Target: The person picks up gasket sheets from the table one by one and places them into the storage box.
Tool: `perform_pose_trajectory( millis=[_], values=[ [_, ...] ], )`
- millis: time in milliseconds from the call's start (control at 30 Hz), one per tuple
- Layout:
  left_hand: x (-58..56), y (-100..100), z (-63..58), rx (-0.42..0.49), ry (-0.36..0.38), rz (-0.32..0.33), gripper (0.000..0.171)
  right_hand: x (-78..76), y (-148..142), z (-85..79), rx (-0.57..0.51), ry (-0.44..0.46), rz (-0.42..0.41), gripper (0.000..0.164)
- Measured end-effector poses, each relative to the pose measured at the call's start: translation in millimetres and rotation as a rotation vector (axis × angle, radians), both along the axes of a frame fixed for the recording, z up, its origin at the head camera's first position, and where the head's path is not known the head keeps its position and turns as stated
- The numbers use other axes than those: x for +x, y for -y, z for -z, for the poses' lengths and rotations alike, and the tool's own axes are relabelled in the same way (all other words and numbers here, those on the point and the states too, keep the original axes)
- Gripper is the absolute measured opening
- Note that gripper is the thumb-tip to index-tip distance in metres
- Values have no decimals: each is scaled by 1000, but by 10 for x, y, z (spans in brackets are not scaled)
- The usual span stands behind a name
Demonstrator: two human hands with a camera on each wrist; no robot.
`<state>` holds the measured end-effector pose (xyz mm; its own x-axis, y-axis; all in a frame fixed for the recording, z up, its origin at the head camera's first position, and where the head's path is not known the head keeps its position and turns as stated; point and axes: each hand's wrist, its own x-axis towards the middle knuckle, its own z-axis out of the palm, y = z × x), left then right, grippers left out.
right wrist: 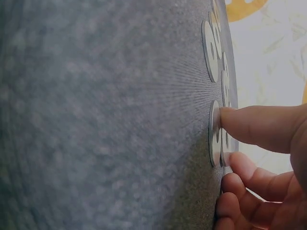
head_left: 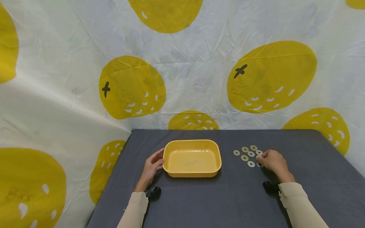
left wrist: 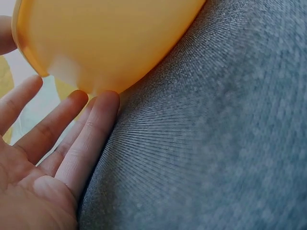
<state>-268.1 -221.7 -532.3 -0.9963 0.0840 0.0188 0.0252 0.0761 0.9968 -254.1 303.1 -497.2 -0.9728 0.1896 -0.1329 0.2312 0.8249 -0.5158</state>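
Observation:
A yellow rectangular tray (head_left: 191, 173) stands upright on the dark cloth. My left hand (head_left: 152, 167) is at its left end, fingers extended; in the left wrist view, fingertips (left wrist: 106, 103) touch the outside of the tray wall (left wrist: 110, 43). Over on the right, several flat metal washers (head_left: 251, 164) lie in a loose group. My right hand (head_left: 273, 163) is at the group's right edge and pinches one washer (right wrist: 226, 155) between thumb and finger, low over the cloth. Another washer (right wrist: 214, 134) lies closest to the right wrist camera, partly beside the thumb.
Dark grey cloth (head_left: 199, 202) covers the table. Behind it and along the left hangs a white curtain (head_left: 196, 79) printed with yellow fruit shapes. A gap of cloth separates the tray from the washers.

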Motion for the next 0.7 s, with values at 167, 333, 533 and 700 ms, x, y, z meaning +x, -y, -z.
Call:
perform_pose_trajectory(
  millis=[167, 333, 533, 700],
  values=[
    [-11, 13, 1, 3, -4, -3, 51, -17, 10, 6, -7, 2, -3, 41],
    [-16, 4, 23, 7, -9, 4, 53, -16, 10, 21, -17, 24, 17, 40],
    [-6, -1, 43, 11, -15, 8, 53, -12, 27, 33, -24, -19, -9, 40],
    [4, 0, 34, 7, -15, 7, 49, -6, 41, 60, -53, -116, -42, 38]
  ],
)
